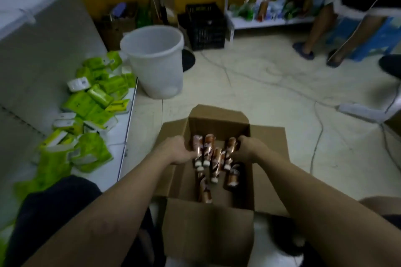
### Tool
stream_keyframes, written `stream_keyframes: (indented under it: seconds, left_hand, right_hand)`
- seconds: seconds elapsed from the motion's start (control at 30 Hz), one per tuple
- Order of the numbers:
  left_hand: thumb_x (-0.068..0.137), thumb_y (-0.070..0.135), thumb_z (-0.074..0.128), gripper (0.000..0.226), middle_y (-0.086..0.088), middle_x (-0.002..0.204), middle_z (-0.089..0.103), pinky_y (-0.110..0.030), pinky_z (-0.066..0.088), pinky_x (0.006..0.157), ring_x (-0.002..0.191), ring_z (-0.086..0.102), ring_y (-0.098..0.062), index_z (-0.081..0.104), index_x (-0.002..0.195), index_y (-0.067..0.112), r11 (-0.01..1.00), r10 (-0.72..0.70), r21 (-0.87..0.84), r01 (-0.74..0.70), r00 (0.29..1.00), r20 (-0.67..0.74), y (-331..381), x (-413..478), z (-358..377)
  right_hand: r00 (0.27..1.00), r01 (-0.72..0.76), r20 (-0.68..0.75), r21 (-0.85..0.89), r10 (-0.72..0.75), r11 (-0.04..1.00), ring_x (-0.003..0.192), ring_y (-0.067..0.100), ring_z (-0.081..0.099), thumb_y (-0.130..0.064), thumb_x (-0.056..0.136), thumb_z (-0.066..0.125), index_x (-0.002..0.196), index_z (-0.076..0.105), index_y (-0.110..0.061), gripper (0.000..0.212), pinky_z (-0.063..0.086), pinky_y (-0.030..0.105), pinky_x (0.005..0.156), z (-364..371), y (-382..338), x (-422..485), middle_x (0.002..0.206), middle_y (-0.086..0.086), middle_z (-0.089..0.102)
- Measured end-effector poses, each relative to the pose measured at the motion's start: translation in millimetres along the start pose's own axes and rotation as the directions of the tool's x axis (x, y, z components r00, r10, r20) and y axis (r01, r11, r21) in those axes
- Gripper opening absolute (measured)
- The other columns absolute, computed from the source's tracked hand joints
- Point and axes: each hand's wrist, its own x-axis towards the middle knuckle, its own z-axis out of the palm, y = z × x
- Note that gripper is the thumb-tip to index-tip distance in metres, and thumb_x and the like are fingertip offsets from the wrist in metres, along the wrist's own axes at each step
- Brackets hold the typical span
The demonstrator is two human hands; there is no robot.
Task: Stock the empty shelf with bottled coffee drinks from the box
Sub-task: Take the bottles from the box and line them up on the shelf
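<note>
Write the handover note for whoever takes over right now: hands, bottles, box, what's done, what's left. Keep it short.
Left hand: inside the box, curled round the leftmost bottle.
Right hand: inside the box, curled round the right-hand bottle.
Other bottles: several lie loose in the open box, which sits on the floor in front of the person.
Shelf: to the left; its low board holds green packs. No coffee bottle shows on it.
Done: box opened, two bottles gripped.
Left: lift them out, place them on the shelf, and repeat until the box is empty.
</note>
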Motion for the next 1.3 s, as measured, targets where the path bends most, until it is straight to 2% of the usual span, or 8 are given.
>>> stream_keyframes:
  seconds: [0.13,0.4,0.63,0.73,0.93,1.07,1.23,1.3]
  left_hand:
    - [0.087,0.042,0.065,0.059,-0.012,0.134,0.056,-0.027,0.04,0.083,0.118,0.055,-0.026,0.053,0.133,0.007,0.993,-0.074,-0.081,0.083,0.992,0.107,-8.8,41.8,37.1]
    - [0.082,0.034,0.071,0.035,0.0,0.103,0.06,-0.024,0.039,0.074,0.089,0.053,-0.016,0.065,0.111,0.015,0.956,-0.107,-0.232,0.181,0.948,0.298,-14.6,117.1,126.0]
    - [0.084,0.026,0.069,0.032,-0.001,0.104,0.058,-0.039,0.046,0.085,0.096,0.054,-0.021,0.055,0.112,0.019,0.728,-0.258,-0.478,0.491,0.843,0.473,-23.9,179.4,193.7]
    - [0.079,0.021,0.073,0.052,-0.007,0.118,0.06,-0.045,0.047,0.093,0.106,0.057,-0.027,0.054,0.126,0.015,0.718,-0.327,-0.467,0.515,0.843,0.428,-31.1,200.7,212.8]
    - [0.083,0.024,0.074,0.078,-0.01,0.136,0.05,-0.044,0.045,0.094,0.121,0.051,-0.031,0.029,0.146,0.019,0.641,-0.423,-0.36,0.678,0.703,0.572,-56.9,209.1,249.6]
    - [0.075,0.022,0.081,0.081,-0.006,0.134,0.053,-0.042,0.046,0.093,0.118,0.054,-0.029,0.035,0.141,0.02,0.572,-0.399,-0.45,0.686,0.712,0.578,-69.6,211.3,268.0]
    - [0.07,0.025,0.084,0.077,-0.004,0.127,0.058,-0.045,0.049,0.093,0.112,0.057,-0.028,0.043,0.135,0.022,0.516,-0.402,-0.525,0.677,0.732,0.55,-69.6,214.4,275.4]
    - [0.072,0.024,0.083,0.077,-0.006,0.129,0.058,-0.048,0.048,0.094,0.114,0.057,-0.03,0.042,0.137,0.022,0.499,-0.413,-0.534,0.682,0.729,0.546,-69.2,212.5,277.1]
  right_hand:
    - [0.995,-0.025,0.094,0.018,0.023,1.0,0.114,0.034,0.058,-0.049,0.081,0.057,0.144,0.036,-0.01,0.077,0.047,0.037,0.095,36.5,4.7,39.0,0.13,0.017,0.058]
    - [0.965,-0.072,0.255,0.05,0.057,0.996,0.127,0.031,0.047,-0.033,0.096,0.053,0.143,0.041,-0.011,0.053,0.039,0.032,0.099,90.1,25.7,89.1,0.144,0.014,0.047]
    - [0.931,-0.243,0.288,0.024,0.226,0.97,0.125,0.037,0.045,-0.046,0.087,0.055,0.15,0.021,-0.011,0.08,0.039,0.045,0.101,170.8,47.7,155.8,0.145,0.02,0.037]
    - [0.902,-0.367,0.27,0.072,0.336,0.927,0.131,0.038,0.04,-0.034,0.089,0.062,0.153,0.009,-0.016,0.085,0.038,0.047,0.104,183.2,49.3,172.2,0.15,0.02,0.027]
    - [0.895,-0.435,0.181,0.141,0.408,0.889,0.126,0.037,0.047,-0.035,0.089,0.062,0.153,-0.006,-0.025,0.094,0.045,0.045,0.095,219.4,53.3,205.0,0.152,0.021,0.02]
    - [0.871,-0.492,0.079,0.145,0.486,0.858,0.123,0.037,0.052,-0.028,0.09,0.063,0.153,-0.005,-0.021,0.093,0.047,0.044,0.092,229.3,54.6,214.6,0.152,0.022,0.021]
    - [0.85,-0.508,0.208,0.075,0.484,0.858,0.127,0.034,0.043,-0.033,0.081,0.074,0.147,0.015,-0.005,0.093,0.044,0.041,0.095,234.5,48.7,200.4,0.144,0.02,0.031]
    - [0.815,-0.548,0.282,0.088,0.506,0.832,0.113,0.03,0.053,-0.033,0.078,0.077,0.141,0.026,-0.006,0.085,0.05,0.035,0.083,243.1,49.3,191.6,0.129,0.016,0.047]
